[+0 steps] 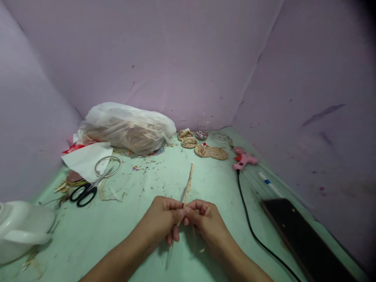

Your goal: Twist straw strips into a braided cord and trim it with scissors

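Observation:
My left hand (164,220) and my right hand (204,220) meet at the middle of the green mat, fingers curled and pinched together. Both grip the near end of a thin braided straw strand (188,183) that points away from me toward the back wall. Loose straw ends hang down below my fingers (194,235). The hands hover just above the mat.
Black-handled scissors (85,192) and a metal ring (108,166) lie left. A plastic bag of straw (126,128) sits at the back, woven straw pieces (210,152) beside it. A pink glue gun (243,159) with black cord lies right, near a dark phone (296,235). White teapot (20,229) at left.

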A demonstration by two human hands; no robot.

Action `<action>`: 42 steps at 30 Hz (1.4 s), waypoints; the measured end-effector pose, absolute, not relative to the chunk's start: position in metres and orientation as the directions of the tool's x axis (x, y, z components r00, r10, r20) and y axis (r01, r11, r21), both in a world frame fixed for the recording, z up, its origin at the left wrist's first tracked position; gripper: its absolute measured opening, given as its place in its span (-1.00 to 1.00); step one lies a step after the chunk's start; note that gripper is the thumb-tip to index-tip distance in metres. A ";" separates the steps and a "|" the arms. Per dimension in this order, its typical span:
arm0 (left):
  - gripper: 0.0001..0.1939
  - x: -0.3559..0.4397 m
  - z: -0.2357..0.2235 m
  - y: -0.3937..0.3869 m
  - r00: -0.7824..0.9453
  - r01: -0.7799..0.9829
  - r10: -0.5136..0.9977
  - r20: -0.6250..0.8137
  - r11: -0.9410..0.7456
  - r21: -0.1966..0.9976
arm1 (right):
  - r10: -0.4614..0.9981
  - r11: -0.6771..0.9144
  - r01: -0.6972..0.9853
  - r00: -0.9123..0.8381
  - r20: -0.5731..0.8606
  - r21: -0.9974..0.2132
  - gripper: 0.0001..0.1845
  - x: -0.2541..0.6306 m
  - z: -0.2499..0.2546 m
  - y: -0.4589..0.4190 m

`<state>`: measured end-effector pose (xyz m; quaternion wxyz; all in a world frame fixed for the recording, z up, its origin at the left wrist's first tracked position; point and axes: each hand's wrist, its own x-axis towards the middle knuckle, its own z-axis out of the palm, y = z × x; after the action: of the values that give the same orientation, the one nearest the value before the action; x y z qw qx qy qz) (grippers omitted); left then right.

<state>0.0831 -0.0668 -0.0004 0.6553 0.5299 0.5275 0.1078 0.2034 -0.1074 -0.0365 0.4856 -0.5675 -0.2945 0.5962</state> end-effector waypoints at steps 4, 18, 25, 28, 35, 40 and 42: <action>-0.85 0.081 -0.011 -0.060 0.468 0.386 0.640 -0.610 0.472 0.792 | 0.947 -0.300 -0.150 0.072 -0.313 -0.942 -0.84 0.206 -0.039 -0.107; -0.81 0.075 -0.026 -0.058 0.594 0.361 0.734 -0.328 0.120 0.925 | 0.980 -0.188 0.187 0.097 -0.172 -0.964 -0.89 0.211 -0.036 -0.110; -0.78 0.073 -0.025 -0.056 0.602 0.341 0.717 -0.350 0.165 0.925 | 0.992 -0.129 0.275 0.047 -0.121 -0.953 -0.89 0.214 -0.035 -0.111; -0.79 0.072 -0.025 -0.056 0.609 0.332 0.716 -0.340 0.159 0.930 | 0.996 -0.094 0.298 0.036 -0.087 -0.950 -0.89 0.214 -0.033 -0.112; -0.80 0.079 -0.026 -0.060 0.500 0.355 0.817 -0.288 0.111 0.928 | 0.998 -0.028 0.472 0.064 0.003 -0.881 -0.85 0.217 -0.032 -0.113; -0.85 0.081 -0.025 -0.061 0.426 0.384 0.850 -0.311 0.142 0.913 | 0.998 -0.019 0.631 0.064 0.027 -0.776 -0.83 0.223 -0.026 -0.113; -0.85 0.081 -0.026 -0.062 0.406 0.406 0.856 -0.319 0.143 0.903 | 0.995 -0.042 0.680 0.095 0.030 -0.732 -0.82 0.223 -0.023 -0.114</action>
<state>0.0813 -0.0616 -0.0258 0.5612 0.6229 0.5067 0.2007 0.2231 -0.1140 -0.0233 0.3047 -0.6741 -0.6212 0.2585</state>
